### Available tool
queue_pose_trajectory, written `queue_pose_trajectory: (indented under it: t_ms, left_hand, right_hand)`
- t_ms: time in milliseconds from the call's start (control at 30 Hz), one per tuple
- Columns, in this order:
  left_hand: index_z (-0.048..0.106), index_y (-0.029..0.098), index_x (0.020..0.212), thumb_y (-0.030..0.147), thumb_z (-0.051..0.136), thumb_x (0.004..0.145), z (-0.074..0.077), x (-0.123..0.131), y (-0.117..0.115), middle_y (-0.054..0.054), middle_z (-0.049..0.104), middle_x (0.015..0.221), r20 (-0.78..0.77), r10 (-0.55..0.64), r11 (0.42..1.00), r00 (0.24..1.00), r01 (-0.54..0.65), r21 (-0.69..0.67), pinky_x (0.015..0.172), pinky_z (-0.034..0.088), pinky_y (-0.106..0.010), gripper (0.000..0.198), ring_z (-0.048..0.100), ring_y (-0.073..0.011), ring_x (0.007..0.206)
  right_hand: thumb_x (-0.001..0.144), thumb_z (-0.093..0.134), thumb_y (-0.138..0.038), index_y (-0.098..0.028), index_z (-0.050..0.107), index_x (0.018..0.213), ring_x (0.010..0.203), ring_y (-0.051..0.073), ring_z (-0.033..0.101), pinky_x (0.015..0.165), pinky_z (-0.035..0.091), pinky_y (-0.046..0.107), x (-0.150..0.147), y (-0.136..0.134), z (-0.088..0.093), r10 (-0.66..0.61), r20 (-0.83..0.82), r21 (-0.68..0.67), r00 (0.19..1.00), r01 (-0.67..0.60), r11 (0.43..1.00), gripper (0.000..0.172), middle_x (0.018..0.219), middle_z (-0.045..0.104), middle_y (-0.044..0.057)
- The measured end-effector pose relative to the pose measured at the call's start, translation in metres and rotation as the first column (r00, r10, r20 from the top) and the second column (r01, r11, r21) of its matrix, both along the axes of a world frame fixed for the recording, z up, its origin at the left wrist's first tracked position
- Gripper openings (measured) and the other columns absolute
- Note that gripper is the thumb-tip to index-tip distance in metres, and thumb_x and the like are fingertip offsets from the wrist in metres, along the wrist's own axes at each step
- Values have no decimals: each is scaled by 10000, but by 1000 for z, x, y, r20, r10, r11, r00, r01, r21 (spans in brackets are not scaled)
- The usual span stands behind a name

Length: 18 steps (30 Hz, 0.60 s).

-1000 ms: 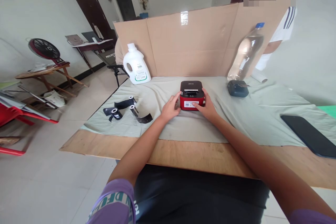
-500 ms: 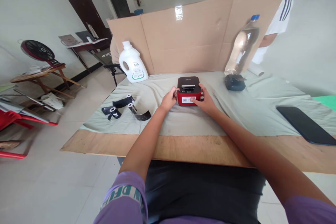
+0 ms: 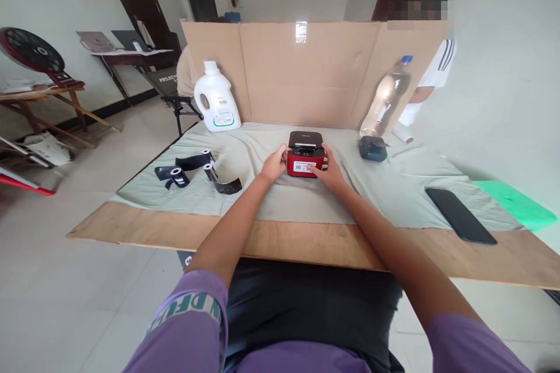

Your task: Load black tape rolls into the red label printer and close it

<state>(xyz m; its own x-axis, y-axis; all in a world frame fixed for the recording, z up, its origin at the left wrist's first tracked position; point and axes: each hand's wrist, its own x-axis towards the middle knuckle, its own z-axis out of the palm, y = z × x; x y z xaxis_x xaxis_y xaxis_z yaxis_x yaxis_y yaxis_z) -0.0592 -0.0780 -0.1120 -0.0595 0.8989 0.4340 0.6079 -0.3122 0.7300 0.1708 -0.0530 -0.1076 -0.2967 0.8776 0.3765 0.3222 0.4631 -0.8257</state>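
Note:
A small red and black label printer (image 3: 305, 154) stands upright on the cloth near the middle of the table, with a white label on its front. Along its left side lies my left hand (image 3: 275, 164), fingers curled against the edge. My right hand (image 3: 330, 168) grips the right side, its thumb on the front near the label and a finger up by the top corner. Both hands are closed around the printer. To the left, several small black rolls (image 3: 178, 177) with strips partly unwound rest on the cloth.
A white detergent jug (image 3: 221, 102) stands back left before a cardboard panel (image 3: 301, 81). At the back right are a clear bottle with a blue cap (image 3: 387, 99) and a small black case (image 3: 373, 148). A phone (image 3: 459, 215) lies right. Behind the panel stands a person (image 3: 437, 67).
My head view has tilted and shifted, so the whole scene sits a little differently. Both hands stay on the printer, which shows no clear movement on the cloth.

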Motion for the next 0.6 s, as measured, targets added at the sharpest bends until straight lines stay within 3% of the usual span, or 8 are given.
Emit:
queue_pose_trajectory:
  t_ms: [167,333,600]
  left_hand:
    - [464,260,1411,14,466,746,-13,2,-11,-9,612,888,50,-40,999,998,39,5,781,515,-284,709,574,-145,711]
    - [464,259,1420,13,446,736,-15,-1,-10,6,581,869,125,-104,995,987,101,25,759,508,-264,726,551,-116,670]
    - [437,264,1465,32,449,752,-10,-4,-17,13,599,829,97,-127,992,987,127,9,788,511,-287,750,563,-134,695]
  right_hand:
    - [778,711,-502,-361,125,1615,1102,267,640,979,549,496,-1,-4,0,12,6,-9,1000,-12,1000,1032,1473,533,88]
    - [787,704,-493,-342,88,1625,1081,256,658,1001,538,476,0,-10,5,7,35,-55,999,-5,998,1052,1446,579,50]
    - [782,710,-488,-328,103,1627,1140,262,651,1013,533,475,1,-6,1,-20,83,-57,996,25,998,1052,1415,609,52]
